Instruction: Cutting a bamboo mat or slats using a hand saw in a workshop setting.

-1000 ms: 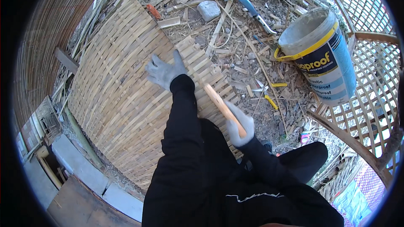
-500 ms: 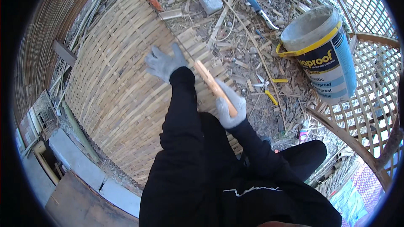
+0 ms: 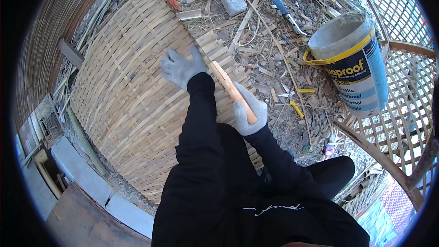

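A large woven bamboo mat (image 3: pixel 132 77) lies in front of me, with loose strip ends sticking out along its right edge. My left hand (image 3: pixel 184 67), in a grey glove, rests flat on the mat near that edge, fingers spread. The gloved right hand (image 3: pixel 250 112) is wrapped round the handle of a wooden-handled blade (image 3: pixel 234 92). From the handle a thin dark line runs up and left along the mat's edge. It looks like the blade seen edge-on; whether it is a knife or a saw I cannot tell.
To the right stands a plastic bucket (image 3: pixel 352 71) with a yellow rim, beside a bamboo lattice (image 3: pixel 398 110). A pair of yellow-handled pliers or cutters (image 3: pixel 292 103), a blue-handled tool (image 3: pixel 276 0) and a stone (image 3: pixel 234 4) lie among bamboo scraps. Concrete blocks (image 3: pixel 82 164) line the lower left.
Both hands keep their holds, and the blade shifts only slightly against the mat's edge. The whole view has moved a little.
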Available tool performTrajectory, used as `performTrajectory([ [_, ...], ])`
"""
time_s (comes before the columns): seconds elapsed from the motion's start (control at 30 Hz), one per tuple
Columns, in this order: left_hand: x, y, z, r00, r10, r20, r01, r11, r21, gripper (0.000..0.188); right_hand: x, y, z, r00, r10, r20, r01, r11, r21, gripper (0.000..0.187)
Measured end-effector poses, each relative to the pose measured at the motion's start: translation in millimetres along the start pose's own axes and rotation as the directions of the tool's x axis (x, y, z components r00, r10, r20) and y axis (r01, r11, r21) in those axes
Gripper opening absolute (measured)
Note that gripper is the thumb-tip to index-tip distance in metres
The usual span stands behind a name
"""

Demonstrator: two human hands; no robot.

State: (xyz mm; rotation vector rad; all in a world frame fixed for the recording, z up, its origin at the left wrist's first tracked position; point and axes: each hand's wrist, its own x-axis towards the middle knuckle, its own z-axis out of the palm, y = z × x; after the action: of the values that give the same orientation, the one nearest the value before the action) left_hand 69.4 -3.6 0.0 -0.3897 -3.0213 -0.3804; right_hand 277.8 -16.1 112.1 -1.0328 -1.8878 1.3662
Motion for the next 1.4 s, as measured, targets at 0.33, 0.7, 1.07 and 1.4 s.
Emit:
performTrajectory([
  [0.33,-1,2,-6,0.998,0.011,-0.065,-0.011,1.0,0.006,0.079,-81,-16,-62,0.987,0.153,0.055,-0.15,0.987,-0.062,0.052],
  [0.7,4,-10,1,1.0,-0.023,0.003,0.023,0.999,0.034,0.087,15,11,-48,0.966,-0.256,-0.034,0.25,0.959,-0.132,0.051],
  [1.07,0,-4,-5,0.994,0.029,-0.103,-0.025,0.999,0.047,0.077,3,81,-101,0.919,-0.064,0.388,0.311,0.722,-0.618,0.085],
  [1.4,2,-1,1,1.0,0.001,-0.031,0.001,0.996,0.092,0.085,82,45,15,0.936,-0.261,0.235,0.347,0.787,-0.51,0.036],
])
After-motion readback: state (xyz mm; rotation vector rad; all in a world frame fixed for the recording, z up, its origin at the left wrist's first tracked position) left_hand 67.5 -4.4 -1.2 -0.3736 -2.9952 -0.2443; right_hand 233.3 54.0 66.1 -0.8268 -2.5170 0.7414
